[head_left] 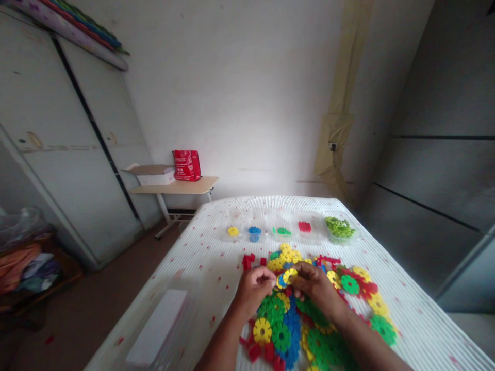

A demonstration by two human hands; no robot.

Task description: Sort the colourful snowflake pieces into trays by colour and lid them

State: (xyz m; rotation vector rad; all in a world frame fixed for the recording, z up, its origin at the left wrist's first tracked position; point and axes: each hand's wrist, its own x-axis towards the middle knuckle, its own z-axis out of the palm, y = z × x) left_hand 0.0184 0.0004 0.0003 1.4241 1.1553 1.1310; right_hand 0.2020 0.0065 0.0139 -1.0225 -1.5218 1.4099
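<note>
My right hand (pixel 314 287) pinches a yellow notched plastic disc (pixel 290 276) above a heap of building pieces. Just left of it, a blue disc (pixel 282 281) and another yellow one overlap or join it; which, I cannot tell. My left hand (pixel 256 286) is closed, thumb and fingertips at the left edge of these discs. Under and around both hands spreads the heap, with green discs (pixel 281 336), blue discs (pixel 293 330), yellow discs (pixel 262 331) and red blocky pieces (pixel 254 352). My forearms hide part of it.
Behind the heap stand clear containers holding a yellow disc (pixel 232 231), blue discs (pixel 254 231), green pieces (pixel 284 231), red pieces (pixel 304 226) and light-green pieces (pixel 339 228). A clear box with a white slab (pixel 158 330) lies front left. A red bag (pixel 186 166) stands on a side table (pixel 181 186).
</note>
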